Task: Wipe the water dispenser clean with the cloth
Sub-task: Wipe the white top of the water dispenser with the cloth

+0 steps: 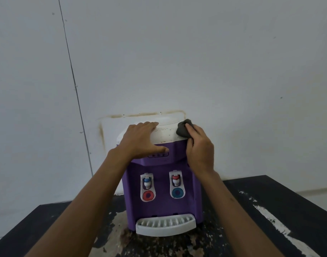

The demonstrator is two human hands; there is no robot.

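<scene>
- Water dispenser [162, 206]: purple tabletop unit with no bottle fitted, standing on a dark, badly worn table [260, 210] with its back close to a pale wall [196, 62]. Stain marks on the wall outline it.
- Risk, as I judge it: with no bottle it is probably light, so a hard sideways stroke could slide or rock it on the table.
- White top [166, 134]: the surface being worked. Dark specks [168, 135] show across the middle.
- Risk: the cloth is wadded small, so strokes may miss patches or smear the specks.
- Drip tray [165, 225]: white and slotted, at the front foot, untouched.
- Left hand [140, 140]: laid flat on the left part of the top, fingers [149, 125] straight and together. The thumb hangs over the purple front. It holds nothing and looks to be bracing the unit.
- Right hand [199, 151]: at the top's right edge, fingers [188, 126] curled tight around the cloth.
- Cloth [182, 129]: dark grey and bunched, pressed to the top's right rear corner.
- Two taps [147, 182]: below both forearms. A dropped wrist could knock a lever.
</scene>
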